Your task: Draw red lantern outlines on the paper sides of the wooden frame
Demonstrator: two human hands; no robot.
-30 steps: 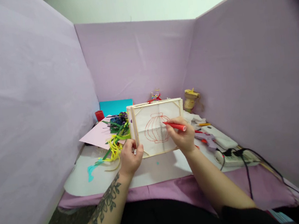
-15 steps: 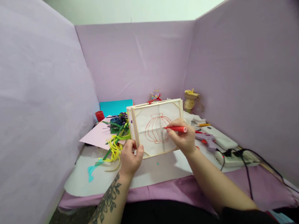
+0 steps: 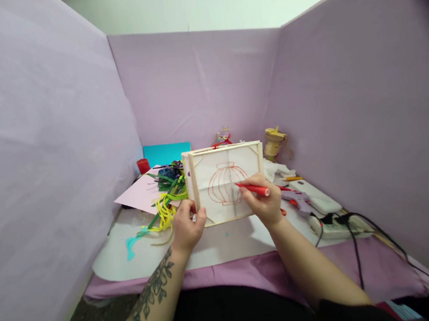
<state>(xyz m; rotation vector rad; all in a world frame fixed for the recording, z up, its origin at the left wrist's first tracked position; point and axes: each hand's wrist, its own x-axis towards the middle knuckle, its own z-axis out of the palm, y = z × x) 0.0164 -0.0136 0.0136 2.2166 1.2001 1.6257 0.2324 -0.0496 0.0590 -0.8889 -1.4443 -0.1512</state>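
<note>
A box-shaped frame of pale wooden sticks with white paper sides stands tilted up before me. On its front panel is a red line drawing of a round, ribbed lantern. My left hand grips the frame's lower left corner, thumb in front and fingers around the side. My right hand pinches a red marker, its tip at the right part of the drawing. The palm side of the right hand and the panel's lower right corner are hidden.
Yellow and green paper strips and a pink sheet lie at left, a blue sheet behind. On the right are a lidded cup, a lilac glue gun and a power strip with black cables. Lilac walls enclose the table.
The marker's rear end has dipped slightly, and my right hand has shifted a little downward. My left hand and the frame stay where they were.
</note>
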